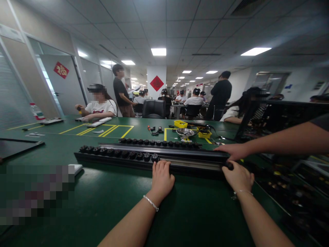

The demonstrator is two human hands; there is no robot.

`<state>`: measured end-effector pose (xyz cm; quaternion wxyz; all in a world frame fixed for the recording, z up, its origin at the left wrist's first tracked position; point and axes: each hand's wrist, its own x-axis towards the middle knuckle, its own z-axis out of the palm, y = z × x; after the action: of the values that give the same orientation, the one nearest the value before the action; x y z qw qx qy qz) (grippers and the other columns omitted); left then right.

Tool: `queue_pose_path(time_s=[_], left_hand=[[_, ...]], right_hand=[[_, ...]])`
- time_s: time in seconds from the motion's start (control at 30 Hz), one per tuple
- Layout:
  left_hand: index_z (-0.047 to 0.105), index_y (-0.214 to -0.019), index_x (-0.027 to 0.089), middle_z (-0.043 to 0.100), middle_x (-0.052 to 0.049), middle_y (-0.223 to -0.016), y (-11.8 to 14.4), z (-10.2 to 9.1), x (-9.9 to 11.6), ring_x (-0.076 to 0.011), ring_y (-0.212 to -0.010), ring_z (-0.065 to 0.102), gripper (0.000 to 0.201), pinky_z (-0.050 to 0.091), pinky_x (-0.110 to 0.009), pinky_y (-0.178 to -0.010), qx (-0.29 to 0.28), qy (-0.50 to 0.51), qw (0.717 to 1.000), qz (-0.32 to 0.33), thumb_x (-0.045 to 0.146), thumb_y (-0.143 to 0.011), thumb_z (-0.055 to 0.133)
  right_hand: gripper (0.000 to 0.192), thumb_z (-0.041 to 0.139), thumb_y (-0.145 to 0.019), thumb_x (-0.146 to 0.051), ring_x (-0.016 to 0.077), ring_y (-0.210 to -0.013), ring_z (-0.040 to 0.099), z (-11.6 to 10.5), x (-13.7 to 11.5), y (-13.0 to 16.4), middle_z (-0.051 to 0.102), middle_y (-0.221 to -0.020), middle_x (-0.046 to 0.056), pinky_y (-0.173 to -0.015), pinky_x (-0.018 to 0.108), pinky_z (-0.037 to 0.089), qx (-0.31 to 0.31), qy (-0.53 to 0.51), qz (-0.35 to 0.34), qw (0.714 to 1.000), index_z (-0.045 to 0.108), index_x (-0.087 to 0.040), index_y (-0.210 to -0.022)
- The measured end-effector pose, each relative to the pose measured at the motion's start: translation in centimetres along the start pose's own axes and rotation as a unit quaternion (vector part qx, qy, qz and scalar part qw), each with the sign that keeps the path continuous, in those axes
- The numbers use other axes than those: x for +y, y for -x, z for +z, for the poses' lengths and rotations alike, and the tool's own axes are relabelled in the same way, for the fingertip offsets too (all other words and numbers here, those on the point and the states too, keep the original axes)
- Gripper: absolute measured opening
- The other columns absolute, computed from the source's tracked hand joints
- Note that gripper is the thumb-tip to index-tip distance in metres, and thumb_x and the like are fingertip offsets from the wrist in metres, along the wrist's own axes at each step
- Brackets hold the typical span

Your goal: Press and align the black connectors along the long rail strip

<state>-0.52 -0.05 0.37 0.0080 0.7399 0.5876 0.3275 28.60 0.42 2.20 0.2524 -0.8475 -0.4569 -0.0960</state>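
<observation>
A long black rail [133, 158] with rows of black knobs lies across the green table [108, 202], and a second similar rail [159, 143] lies just behind it. My left hand [161, 178] rests on the near edge of the front rail at its middle, fingers curled over it. My right hand [238, 176] grips the rail's right end. Another person's hand [230, 151] reaches in from the right and lies on top of the same end.
A metal bowl [185, 132], yellow bins [180, 124] and small tools lie farther back on the table. A dark rack [282, 120] stands at the right. A seated person [99, 106] works at the far left; others stand and sit behind.
</observation>
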Motion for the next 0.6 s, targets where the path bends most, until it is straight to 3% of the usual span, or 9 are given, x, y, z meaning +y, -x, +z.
queue_pose_path(time_s=[0.33,0.6], left_hand=[[0.061,-0.098,0.023,0.063,-0.003,-0.100,-0.3,-0.6,0.2,-0.0207,-0.105,0.050,0.020,0.022,-0.043,-0.108,0.024,0.003,1.000,0.001,0.027,-0.081,0.051],[0.061,-0.090,0.023,0.062,-0.003,-0.094,0.3,-1.3,0.7,-0.0210,-0.098,0.051,0.017,0.025,-0.045,-0.101,0.025,-0.025,0.999,0.003,0.032,-0.085,0.047]], right_hand=[[0.050,0.040,-0.074,-0.045,0.0299,-0.122,0.040,0.4,0.8,0.4,0.050,-0.131,0.009,-0.101,0.051,0.026,0.009,0.003,0.018,1.000,0.056,-0.023,-0.116],[0.059,0.041,-0.073,-0.052,0.0349,-0.125,0.036,-0.1,2.0,0.9,0.047,-0.130,0.015,-0.098,0.050,0.031,-0.001,0.010,0.026,1.000,0.053,-0.020,-0.122]])
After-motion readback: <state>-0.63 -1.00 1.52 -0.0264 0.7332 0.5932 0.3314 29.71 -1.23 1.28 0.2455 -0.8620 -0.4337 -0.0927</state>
